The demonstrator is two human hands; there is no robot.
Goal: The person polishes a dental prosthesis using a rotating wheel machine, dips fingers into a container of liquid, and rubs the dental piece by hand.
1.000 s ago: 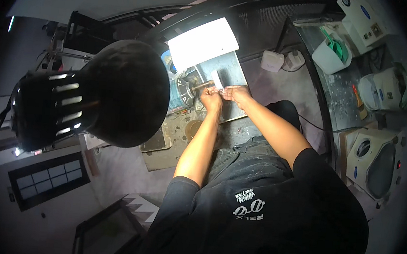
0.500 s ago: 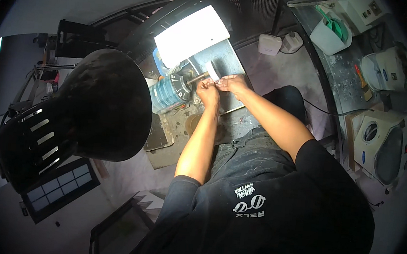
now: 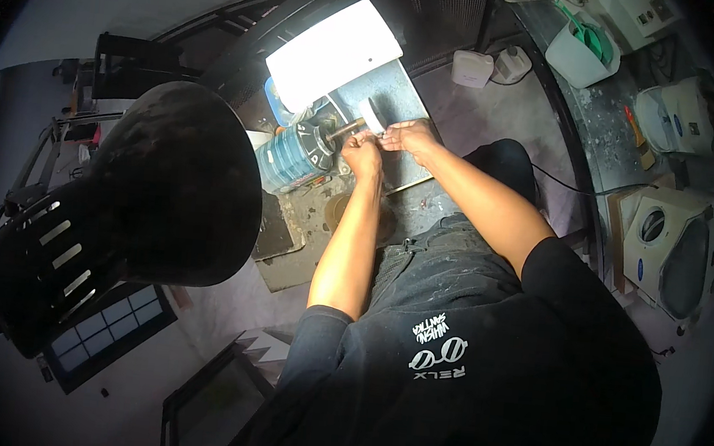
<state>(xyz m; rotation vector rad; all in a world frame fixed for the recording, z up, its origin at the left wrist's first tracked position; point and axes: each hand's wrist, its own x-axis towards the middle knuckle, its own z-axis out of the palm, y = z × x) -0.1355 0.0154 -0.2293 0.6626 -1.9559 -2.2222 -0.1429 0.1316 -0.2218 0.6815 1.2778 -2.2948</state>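
A blue ribbed motor [image 3: 290,159] sits on the bench, its shaft [image 3: 348,129] carrying a pale polishing wheel [image 3: 371,115]. Just in front of that wheel, both my hands come together. My left hand [image 3: 364,157] is closed, its fingers pinched near the wheel's lower edge. From the right, my right hand [image 3: 413,139] reaches in with thumb and fingers pressed together. Whatever lies between the fingertips is too small to make out. Behind the wheel, a bright white cover [image 3: 335,55] stands over a grey metal sheet [image 3: 402,99].
A large black lamp shade [image 3: 177,190] hangs close on the left. White jugs [image 3: 472,69] stand on the floor beyond the bench. The right-hand counter holds a white bin [image 3: 576,68] with a green tool; below is a beige machine [image 3: 665,246], with a black cable [image 3: 580,197] nearby.
The view has shifted slightly. Both hands stay together at the wheel, with only a small change in finger position.
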